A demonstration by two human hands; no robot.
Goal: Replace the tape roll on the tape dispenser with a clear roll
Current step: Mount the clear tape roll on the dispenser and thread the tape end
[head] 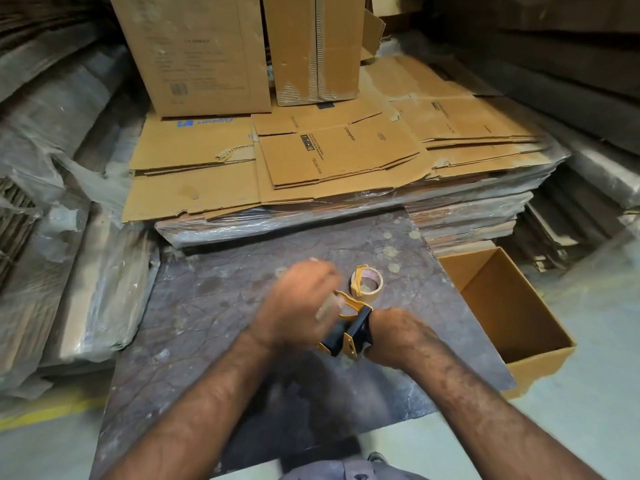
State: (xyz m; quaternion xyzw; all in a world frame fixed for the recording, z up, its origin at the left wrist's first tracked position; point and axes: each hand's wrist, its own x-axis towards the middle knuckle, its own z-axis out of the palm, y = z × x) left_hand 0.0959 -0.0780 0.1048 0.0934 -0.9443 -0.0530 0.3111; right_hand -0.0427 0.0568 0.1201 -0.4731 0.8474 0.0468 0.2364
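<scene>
Yellow-black tape dispenser (349, 332): we grip it in our right hand (391, 336).
Left hand (299, 303): blurred, grasp unclear.
Tan roll (366, 284): at twelve o'clock.

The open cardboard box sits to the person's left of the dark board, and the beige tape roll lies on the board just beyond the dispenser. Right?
Not quite. In the head view the open cardboard box sits to the person's right of the dark board. The beige tape roll does lie just beyond the dispenser.
</scene>
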